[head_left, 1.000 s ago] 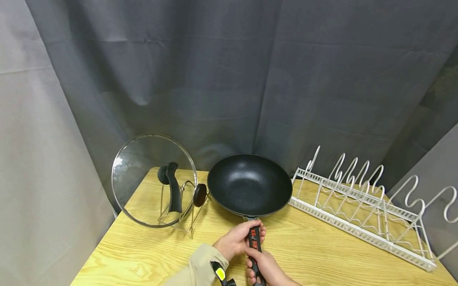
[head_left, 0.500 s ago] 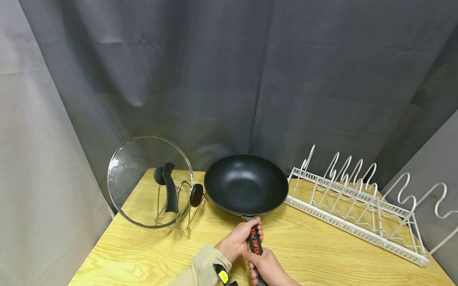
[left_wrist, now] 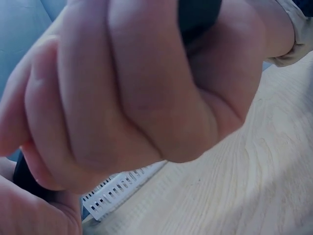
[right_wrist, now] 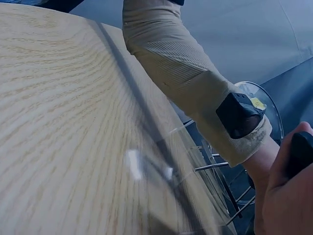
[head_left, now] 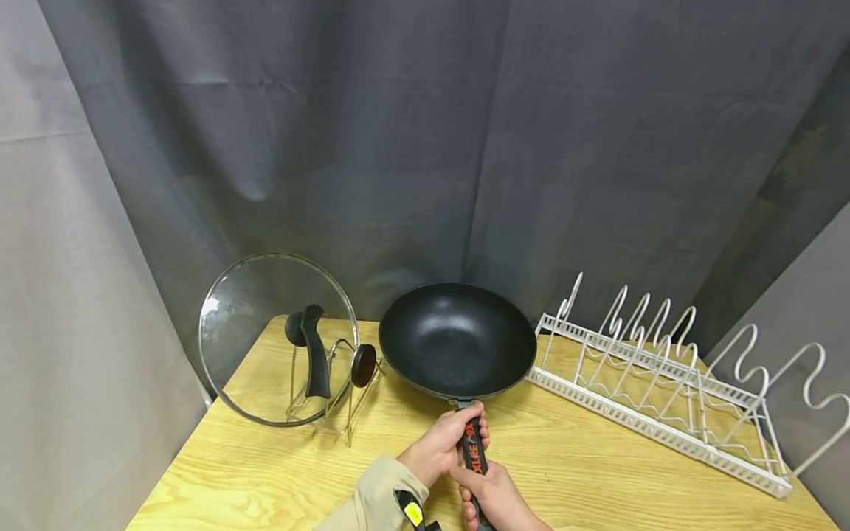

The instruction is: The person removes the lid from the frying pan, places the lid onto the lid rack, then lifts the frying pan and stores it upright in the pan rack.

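Note:
A black wok [head_left: 458, 339] faces me in the middle of the head view, its bowl tilted toward the camera. Its black handle [head_left: 474, 450] with red lettering points down toward me. My left hand [head_left: 440, 446] grips the handle close to the bowl, thumb on top. Behind it, my right hand [head_left: 494, 495] holds the handle's rear part. Curled fingers of the left hand [left_wrist: 137, 98] fill the left wrist view and hide most of the handle. In the right wrist view, the right hand [right_wrist: 293, 205] shows at the lower right, around the dark handle end [right_wrist: 302, 147].
Left of the wok, a glass lid [head_left: 279, 339] with a black handle stands upright in a wire stand [head_left: 350, 413]. A white wire rack [head_left: 657, 413] occupies the right side of the wooden table [head_left: 265, 479]. Grey curtains [head_left: 372, 147] hang behind.
The head view has shifted slightly. In the last half second the wok has risen a little relative to the lid and rack. Both hands keep their grip on its handle.

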The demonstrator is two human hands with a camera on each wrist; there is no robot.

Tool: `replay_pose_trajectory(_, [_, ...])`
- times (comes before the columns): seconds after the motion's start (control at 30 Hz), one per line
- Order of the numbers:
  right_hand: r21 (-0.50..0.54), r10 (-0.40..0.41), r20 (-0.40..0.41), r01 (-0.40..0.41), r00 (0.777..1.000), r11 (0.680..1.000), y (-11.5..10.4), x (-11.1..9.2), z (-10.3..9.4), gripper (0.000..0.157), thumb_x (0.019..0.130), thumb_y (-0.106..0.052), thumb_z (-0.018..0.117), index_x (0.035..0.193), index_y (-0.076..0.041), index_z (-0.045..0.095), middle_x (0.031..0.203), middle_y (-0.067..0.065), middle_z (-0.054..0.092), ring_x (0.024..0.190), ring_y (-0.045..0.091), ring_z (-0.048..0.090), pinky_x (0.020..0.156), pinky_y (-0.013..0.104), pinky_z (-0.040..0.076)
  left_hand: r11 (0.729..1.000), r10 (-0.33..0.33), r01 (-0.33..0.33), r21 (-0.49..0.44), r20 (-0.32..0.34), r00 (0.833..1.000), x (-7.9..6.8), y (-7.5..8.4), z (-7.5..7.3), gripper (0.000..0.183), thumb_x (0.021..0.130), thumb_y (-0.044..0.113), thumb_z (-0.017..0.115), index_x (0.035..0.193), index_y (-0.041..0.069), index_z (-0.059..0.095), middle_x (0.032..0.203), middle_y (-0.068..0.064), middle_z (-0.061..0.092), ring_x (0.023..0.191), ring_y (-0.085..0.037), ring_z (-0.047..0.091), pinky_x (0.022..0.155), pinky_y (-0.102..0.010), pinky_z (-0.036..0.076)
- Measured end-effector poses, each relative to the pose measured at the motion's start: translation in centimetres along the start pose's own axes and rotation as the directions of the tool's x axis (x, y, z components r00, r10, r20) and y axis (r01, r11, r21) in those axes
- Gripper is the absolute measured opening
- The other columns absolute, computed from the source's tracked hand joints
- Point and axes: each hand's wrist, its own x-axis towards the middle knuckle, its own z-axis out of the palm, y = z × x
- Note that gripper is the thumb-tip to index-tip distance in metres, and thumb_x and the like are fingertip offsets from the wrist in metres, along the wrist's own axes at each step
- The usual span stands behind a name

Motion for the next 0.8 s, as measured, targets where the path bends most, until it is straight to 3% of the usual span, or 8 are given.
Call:
replay_pose_trajectory(0.2, [0.004,-0.044,-0.001,0.044,0.999,0.999,-0.1,-0.2,0.1,0.02,0.092,-0.018,0.057,0.085,-0.004,0.044,0.054,-0.004,0.045,0.04,0.006,0.045,0.041,0.022,0.043,0.999,0.026,-0.028,0.039,0.053,0.998,-0.6,0.7,0.4,0.017,0.098,0.02,0.05,0.083,0.012,0.053,0.07,0.004,0.053,0.06,-0.003,0.053,0.059,-0.017,0.05])
replay_pose_trajectory(0.47, [0.023,-0.159,0.106,0.157,0.982,0.987,-0.8,-0.6,-0.3,0.025,0.096,-0.013,0.05,0.072,-0.008,0.044,0.051,-0.006,0.046,0.038,0.004,0.048,0.039,0.02,0.044,1.0,0.026,-0.026,-0.003,0.178,0.984,-0.9,2.0,1.0,0.021,0.101,0.02,0.042,0.084,0.012,0.052,0.071,0.004,0.053,0.063,-0.003,0.054,0.064,-0.019,0.05])
replay_pose_trajectory(0.67, [0.056,-0.189,0.163,0.182,0.968,0.982,-1.4,-0.9,-0.6,0.026,0.098,-0.013,0.048,0.073,-0.008,0.044,0.05,-0.006,0.046,0.038,0.004,0.049,0.038,0.02,0.043,0.999,0.019,-0.007,-0.043,0.275,0.961,-1.0,2.7,1.5,0.023,0.102,0.022,0.037,0.085,0.015,0.052,0.075,0.006,0.053,0.066,-0.003,0.053,0.068,-0.019,0.049])
replay_pose_trajectory(0.8, [0.064,-0.211,0.178,0.202,0.961,0.977,-1.7,-1.0,-0.7,0.024,0.098,-0.012,0.047,0.075,-0.008,0.043,0.051,-0.007,0.047,0.038,0.004,0.05,0.037,0.02,0.043,0.992,0.028,0.018,-0.128,0.344,0.938,-1.1,3.1,1.8,0.023,0.103,0.021,0.036,0.087,0.014,0.052,0.077,0.005,0.054,0.067,-0.002,0.054,0.07,-0.018,0.049])
